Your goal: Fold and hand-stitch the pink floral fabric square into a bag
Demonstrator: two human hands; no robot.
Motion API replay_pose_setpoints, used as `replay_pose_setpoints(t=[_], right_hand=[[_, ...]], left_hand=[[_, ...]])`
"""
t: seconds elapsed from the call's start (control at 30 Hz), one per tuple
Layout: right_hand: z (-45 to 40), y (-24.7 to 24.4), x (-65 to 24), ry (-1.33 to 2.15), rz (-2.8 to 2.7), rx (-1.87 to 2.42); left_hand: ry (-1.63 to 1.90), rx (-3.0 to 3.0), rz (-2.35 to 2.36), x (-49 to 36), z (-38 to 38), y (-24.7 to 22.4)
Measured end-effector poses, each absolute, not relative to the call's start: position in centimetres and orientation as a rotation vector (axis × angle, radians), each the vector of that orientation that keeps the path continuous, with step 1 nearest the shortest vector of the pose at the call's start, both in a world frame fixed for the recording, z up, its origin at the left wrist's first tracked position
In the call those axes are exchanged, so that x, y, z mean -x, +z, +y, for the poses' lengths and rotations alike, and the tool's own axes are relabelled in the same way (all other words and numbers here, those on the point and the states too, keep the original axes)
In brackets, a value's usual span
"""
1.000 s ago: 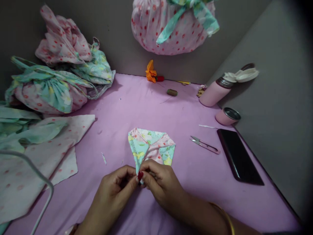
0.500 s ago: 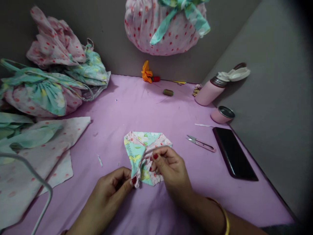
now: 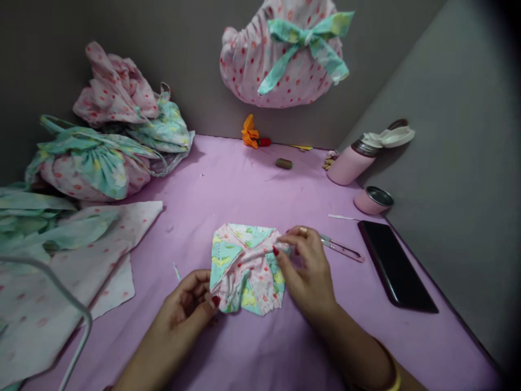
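Note:
A small sewn patchwork fabric piece point(image 3: 252, 266), of mint floral and pink dotted cloth, lies on the purple cloth in front of me. Its pink part is gathered into folds across the middle. My left hand point(image 3: 191, 304) pinches the lower left corner between thumb and fingers. At the upper right edge, my right hand point(image 3: 307, 269) has its thumb and fingertips close together on the fabric. Just beyond the right hand, thread snips point(image 3: 344, 250) lie partly covered by it.
To the right are a black phone point(image 3: 394, 266), a pink cup point(image 3: 372, 200) and an open pink bottle point(image 3: 352, 163). A brown thread spool point(image 3: 284, 163) lies farther back. Fabric bags point(image 3: 97, 163) and cut cloth point(image 3: 122, 239) fill the left. A dotted bundle point(image 3: 280, 70) hangs above.
My right hand has moved right and slightly up, from the middle of the piece to its upper right edge. The piece now lies more spread out, and the view has shifted slightly.

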State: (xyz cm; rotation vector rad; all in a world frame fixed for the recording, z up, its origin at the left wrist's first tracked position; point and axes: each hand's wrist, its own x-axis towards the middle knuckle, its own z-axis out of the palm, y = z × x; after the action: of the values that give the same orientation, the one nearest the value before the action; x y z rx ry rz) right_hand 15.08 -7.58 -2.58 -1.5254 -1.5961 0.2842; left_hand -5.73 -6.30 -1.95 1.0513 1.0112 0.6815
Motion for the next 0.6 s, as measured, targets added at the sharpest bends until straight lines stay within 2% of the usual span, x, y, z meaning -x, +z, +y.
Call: replay_pose_setpoints(t=[0.13, 0.23, 0.33, 0.47, 0.6], right_hand=[[-9.2, -2.4, -13.0, 0.455, -2.178, 1.325], [-9.9, -2.5, -12.1, 0.311, -2.382, 1.411], [-10.1, -2.6, -12.2, 0.237, -2.420, 1.362], [-10.3, -2.4, -12.6, 0.442, -2.267, 1.400], [-10.7, -2.3, -12.5, 0.507, -2.202, 1.464]], left_hand=[[0.738, -1.052, 0.982, 5.4, -6.0, -1.9], [0.771, -1.028, 0.992, 5.8, -5.5, -2.1], [0.766, -1.043, 0.991, 7.0, -5.0, -2.2], [0.723, -1.105, 1.030, 7.9, -4.5, -1.7], [0.786, -1.064, 1.032, 7.4, -4.6, -1.9]])
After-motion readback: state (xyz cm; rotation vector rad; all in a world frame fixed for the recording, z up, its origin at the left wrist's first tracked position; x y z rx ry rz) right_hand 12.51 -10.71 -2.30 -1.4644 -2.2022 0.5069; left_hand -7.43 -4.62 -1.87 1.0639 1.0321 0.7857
